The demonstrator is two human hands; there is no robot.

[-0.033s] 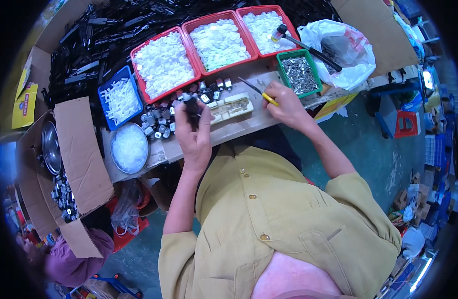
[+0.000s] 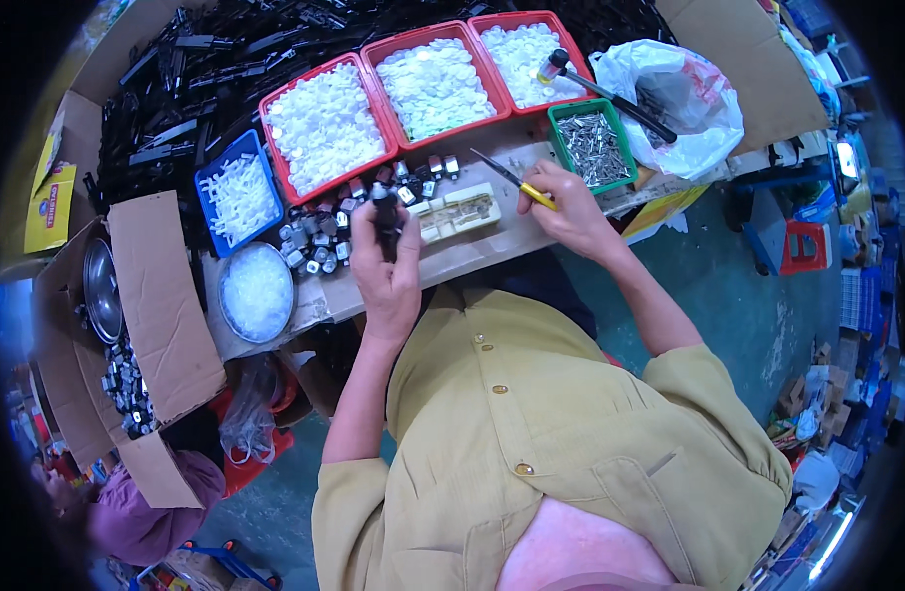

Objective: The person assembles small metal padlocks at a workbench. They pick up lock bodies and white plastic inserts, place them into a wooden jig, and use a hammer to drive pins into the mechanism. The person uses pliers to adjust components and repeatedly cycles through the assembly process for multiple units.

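Observation:
My left hand is closed around a slim black part, held upright above the bench edge. My right hand grips a yellow-handled pointed tool, its metal tip aimed up-left toward a cream-coloured block jig lying on the bench between my hands. A cluster of small black-and-silver parts lies just left of the black part.
Three red trays of white pieces line the back, with a green tray of metal screws, a blue tray and a round bowl. Black parts are piled behind. A cardboard box stands left, and a person in purple sits below it.

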